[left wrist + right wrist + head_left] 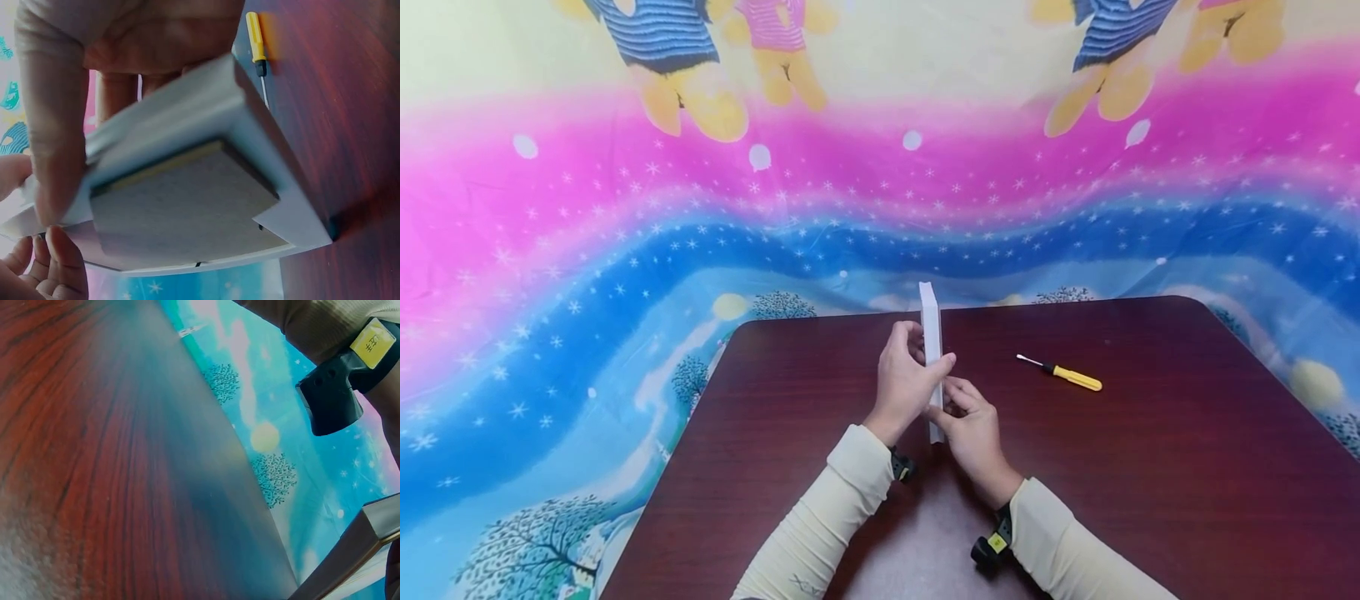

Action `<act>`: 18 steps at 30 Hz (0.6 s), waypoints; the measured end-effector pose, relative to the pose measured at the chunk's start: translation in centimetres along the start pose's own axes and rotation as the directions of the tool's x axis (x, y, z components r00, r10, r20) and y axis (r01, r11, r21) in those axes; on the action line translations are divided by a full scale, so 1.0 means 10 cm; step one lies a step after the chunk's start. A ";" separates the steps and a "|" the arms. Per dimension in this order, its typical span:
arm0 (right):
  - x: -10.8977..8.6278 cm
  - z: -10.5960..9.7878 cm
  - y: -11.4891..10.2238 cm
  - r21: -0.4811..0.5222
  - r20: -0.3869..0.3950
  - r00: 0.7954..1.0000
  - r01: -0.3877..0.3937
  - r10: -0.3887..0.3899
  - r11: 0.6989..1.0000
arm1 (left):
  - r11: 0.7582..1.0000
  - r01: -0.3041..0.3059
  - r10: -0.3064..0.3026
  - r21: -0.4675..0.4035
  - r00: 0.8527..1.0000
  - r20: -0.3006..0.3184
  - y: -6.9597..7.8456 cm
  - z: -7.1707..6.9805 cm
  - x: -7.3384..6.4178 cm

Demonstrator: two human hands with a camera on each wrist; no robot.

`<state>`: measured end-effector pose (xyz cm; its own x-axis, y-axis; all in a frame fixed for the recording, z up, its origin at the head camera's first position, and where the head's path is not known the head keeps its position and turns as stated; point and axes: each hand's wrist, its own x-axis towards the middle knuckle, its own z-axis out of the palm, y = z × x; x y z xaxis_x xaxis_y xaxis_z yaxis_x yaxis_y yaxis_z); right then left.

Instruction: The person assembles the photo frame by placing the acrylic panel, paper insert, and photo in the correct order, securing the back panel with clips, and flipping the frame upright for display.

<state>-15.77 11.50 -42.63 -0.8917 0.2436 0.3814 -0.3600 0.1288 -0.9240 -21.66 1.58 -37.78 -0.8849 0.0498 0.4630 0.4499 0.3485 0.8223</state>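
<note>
A white picture frame (931, 325) stands on edge, seen nearly side-on in the head view. Its grey backing board (181, 206), with small dark tabs at the rim, shows in the left wrist view. My left hand (904, 379) grips the frame's side, thumb across the near edge. Lower down, my right hand (976, 429) pinches the same frame between thumb and fingers. In the right wrist view only a corner of the frame (344, 550) appears, and the right fingers are out of sight.
To the right on the dark red-brown table (1150, 467) lies a screwdriver (1075, 377) with a yellow handle, its tip pointing left. Behind the table hangs a printed cloth (880, 192). Black cameras (988, 546) are strapped to both wrists.
</note>
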 end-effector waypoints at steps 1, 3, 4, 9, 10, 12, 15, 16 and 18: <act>-0.01 0.00 -0.05 -0.008 0.006 1.000 0.007 -0.007 1.000 | 1.000 0.002 -0.002 -0.010 1.000 0.000 -0.01 -0.01 0.00; -0.03 0.00 -0.13 -0.023 0.017 1.000 0.024 -0.024 0.999 | 0.999 0.007 -0.007 -0.035 1.000 -0.002 -0.02 -0.02 0.00; -0.04 0.00 -0.15 -0.030 0.021 0.999 0.034 -0.033 0.999 | 0.999 0.009 -0.009 -0.045 1.000 -0.003 -0.02 -0.02 0.00; -0.01 0.00 0.02 0.002 0.021 1.000 0.017 -0.017 1.000 | 0.997 0.010 -0.011 -0.071 1.000 -0.007 -0.03 -0.04 0.00; 0.00 0.00 0.08 0.012 0.019 1.000 0.011 -0.011 1.000 | 0.997 0.010 -0.010 -0.070 1.000 -0.006 -0.03 -0.04 0.00; 0.01 -0.01 0.16 0.020 0.019 1.000 0.008 -0.008 1.000 | 0.998 0.010 -0.011 -0.068 1.000 -0.004 -0.03 -0.04 0.01; 0.01 -0.02 0.20 0.025 0.029 0.999 0.026 -0.027 0.999 | 0.998 0.013 -0.014 -0.064 1.000 -0.003 -0.03 -0.05 0.01; 0.01 -0.02 0.20 0.029 0.033 0.999 0.031 -0.032 0.999 | 0.998 0.015 -0.015 -0.066 1.000 -0.001 -0.03 -0.06 0.01; 0.00 -0.03 0.20 0.038 0.039 0.999 0.035 -0.036 0.999 | 0.998 0.016 -0.016 -0.069 1.000 0.002 -0.03 -0.07 0.01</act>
<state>-16.43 12.09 -44.45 -0.8881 0.2014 0.4131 -0.4009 0.1002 -0.9106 -21.80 0.84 -37.76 -0.8924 0.0455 0.4490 0.4425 0.2842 0.8506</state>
